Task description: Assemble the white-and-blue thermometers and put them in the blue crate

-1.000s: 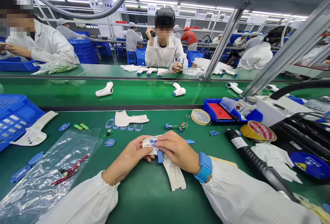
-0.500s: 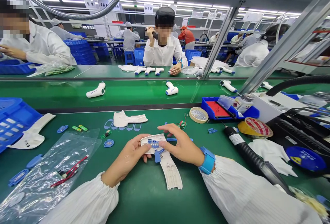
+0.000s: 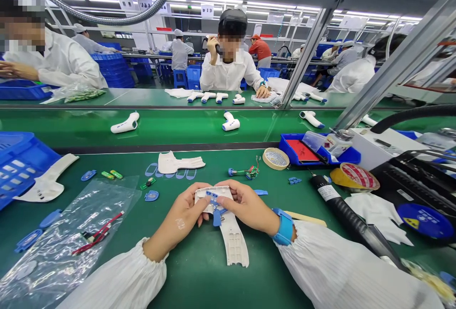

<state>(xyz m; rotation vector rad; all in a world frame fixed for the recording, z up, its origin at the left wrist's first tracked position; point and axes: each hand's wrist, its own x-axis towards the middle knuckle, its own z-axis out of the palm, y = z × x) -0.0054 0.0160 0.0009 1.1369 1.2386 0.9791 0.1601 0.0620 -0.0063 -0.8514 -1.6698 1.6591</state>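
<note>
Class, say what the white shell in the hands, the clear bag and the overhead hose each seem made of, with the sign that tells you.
White shell: probably moulded plastic, matt; ribs cross its inside.
Clear bag: thin plastic film, glossy; it creases, glints and lets the table show through.
Hose: likely metal, shiny; ringed grey surface, though plastic is possible.
</note>
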